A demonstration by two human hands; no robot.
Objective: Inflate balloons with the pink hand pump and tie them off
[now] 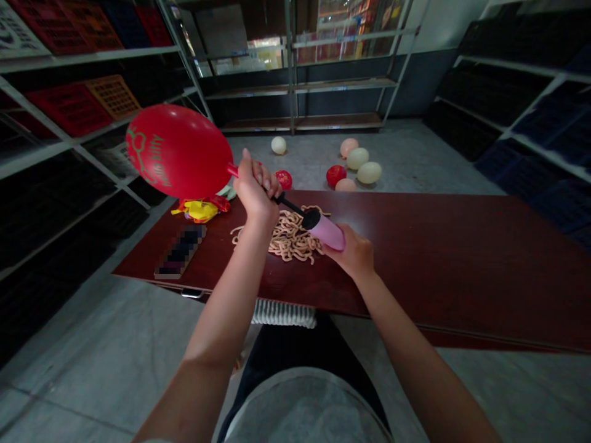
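A red inflated balloon (180, 151) with green print sticks out to the left of my left hand (256, 187), whose fingers are wrapped round the balloon's neck on the black nozzle of a pink hand pump (325, 231). My right hand (353, 252) grips the pump's pink body from below. Both hands hover over a dark red table (462, 246), just above a heap of beige uninflated balloons (290, 237).
A small pile of yellow and red flat balloons (201, 209) and a dark flat object (180, 251) lie on the table's left part. Several inflated balloons (355, 163) rest on the floor beyond. Metal shelving with crates lines the left, back and right walls.
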